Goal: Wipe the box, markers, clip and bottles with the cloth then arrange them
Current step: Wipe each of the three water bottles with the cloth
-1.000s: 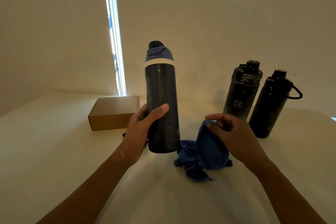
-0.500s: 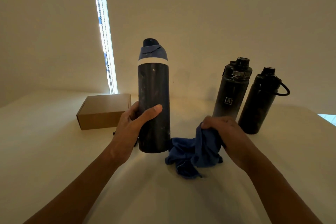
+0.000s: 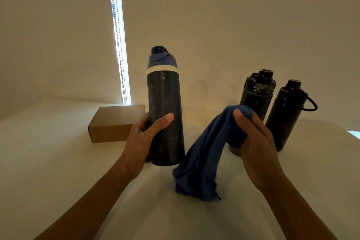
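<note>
My left hand (image 3: 144, 140) grips a tall dark bottle (image 3: 165, 103) with a blue lid and a white band, held upright just above the table. My right hand (image 3: 253, 138) grips a blue cloth (image 3: 202, 161), lifted so that its lower end still drapes onto the table to the right of the tall bottle. Two black bottles stand at the back right: one with a chunky cap (image 3: 257, 93), partly behind the cloth and my hand, and one with a loop handle (image 3: 286, 111). A brown cardboard box (image 3: 111, 122) lies behind my left hand. Markers and clip are not visible.
The pale table (image 3: 48, 161) runs to a wall close behind the bottles. A bright window strip with a bead chain (image 3: 118, 35) hangs behind the box. A small dark object peeks out under my left wrist.
My right hand has closed on the cloth and lifted it up from the table, towards the tall bottle's height. My left hand keeps its hold on the tall bottle.
</note>
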Available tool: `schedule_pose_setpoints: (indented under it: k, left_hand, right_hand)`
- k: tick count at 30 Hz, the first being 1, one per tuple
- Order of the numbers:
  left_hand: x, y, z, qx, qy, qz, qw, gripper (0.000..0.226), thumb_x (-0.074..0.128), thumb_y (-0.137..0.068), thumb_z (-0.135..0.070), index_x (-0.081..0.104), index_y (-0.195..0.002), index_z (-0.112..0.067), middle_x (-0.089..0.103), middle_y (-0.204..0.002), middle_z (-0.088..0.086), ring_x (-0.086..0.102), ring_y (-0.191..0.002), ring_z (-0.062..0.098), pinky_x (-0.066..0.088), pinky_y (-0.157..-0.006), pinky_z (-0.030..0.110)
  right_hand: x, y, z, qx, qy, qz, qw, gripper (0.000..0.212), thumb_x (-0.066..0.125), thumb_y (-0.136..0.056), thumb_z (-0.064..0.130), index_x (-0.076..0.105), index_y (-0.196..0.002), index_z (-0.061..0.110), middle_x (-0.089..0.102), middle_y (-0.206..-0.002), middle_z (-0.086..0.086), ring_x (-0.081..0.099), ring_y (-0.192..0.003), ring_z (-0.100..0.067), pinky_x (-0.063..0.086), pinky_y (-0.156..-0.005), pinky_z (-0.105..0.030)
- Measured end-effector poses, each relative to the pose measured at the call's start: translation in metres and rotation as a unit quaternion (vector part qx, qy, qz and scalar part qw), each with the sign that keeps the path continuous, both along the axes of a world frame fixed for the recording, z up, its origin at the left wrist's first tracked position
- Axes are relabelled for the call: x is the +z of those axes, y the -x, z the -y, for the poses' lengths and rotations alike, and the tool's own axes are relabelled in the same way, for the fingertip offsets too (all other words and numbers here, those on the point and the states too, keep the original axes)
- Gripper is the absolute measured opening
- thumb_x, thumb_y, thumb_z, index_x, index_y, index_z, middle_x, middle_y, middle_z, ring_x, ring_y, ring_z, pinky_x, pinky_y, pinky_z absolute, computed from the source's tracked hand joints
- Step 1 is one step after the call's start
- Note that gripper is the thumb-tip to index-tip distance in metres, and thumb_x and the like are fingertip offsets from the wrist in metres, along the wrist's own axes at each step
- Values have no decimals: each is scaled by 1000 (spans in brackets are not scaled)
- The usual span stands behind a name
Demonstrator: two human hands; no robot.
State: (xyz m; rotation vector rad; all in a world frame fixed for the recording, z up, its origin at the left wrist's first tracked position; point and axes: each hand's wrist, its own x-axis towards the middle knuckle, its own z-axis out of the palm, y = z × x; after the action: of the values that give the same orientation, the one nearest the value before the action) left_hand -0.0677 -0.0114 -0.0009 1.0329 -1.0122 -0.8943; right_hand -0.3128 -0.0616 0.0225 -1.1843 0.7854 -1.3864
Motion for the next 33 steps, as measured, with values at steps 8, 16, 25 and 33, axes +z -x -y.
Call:
schedule_pose_setpoints:
  k: [8,16,25,33]
  left_hand:
    - [2,1,-2,-2,-10,-12,1000,57,72,-81,-48,62,-132,-25,75,-114,-2,74,-107,22,63,-86,39]
    - [7,3,-3,7,-29,-45,999,48,65,-91,-48,65,-129,-18,77,-113,4,76,-102,25,63,-77,34]
    - [9,2,-4,2,-30,-60,998,47,63,-92,-49,65,-129,-19,77,-113,4,75,-105,25,63,-81,36]
    - [8,7,-2,35,-4,-75,997,54,69,-86,-50,63,-131,-20,77,-116,-1,75,-106,21,63,-81,33]
  right_hand:
    - [12,-2,-19,79,23,70,994,43,60,-93,41,59,-130,20,69,-119,-6,66,-112,-24,53,-95,-46]
    - [-41,-35,-31,72,310,-457,831,15,41,-104,49,52,-102,39,51,-101,18,58,-92,-7,49,-77,-21]
    - [-48,-35,-24,42,375,-505,776,21,26,-104,58,46,-104,48,43,-97,24,52,-90,-3,39,-77,-17]
    - [-52,-40,-25,-40,376,-489,786,40,23,-105,57,53,-116,33,45,-97,17,48,-78,-3,50,-71,-25]
